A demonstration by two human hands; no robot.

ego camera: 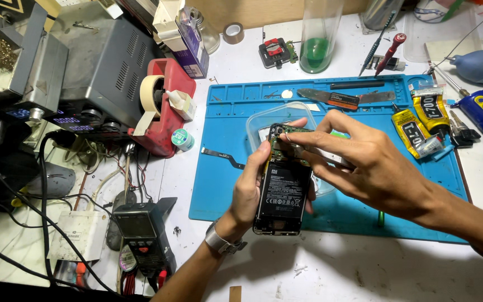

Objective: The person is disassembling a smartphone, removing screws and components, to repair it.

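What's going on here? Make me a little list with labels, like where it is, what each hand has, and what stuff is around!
Place: cluttered white workbench with a blue work mat
Left hand: grips an opened phone, back cover off, black battery showing
Right hand: holds metal tweezers at the phone's top, near the green circuit board
Behind phone: clear plastic tub
On mat: loose flex cable, two yellow glue tubes
Left side: red tape dispenser, multimeter
Wrist: watch on the left arm
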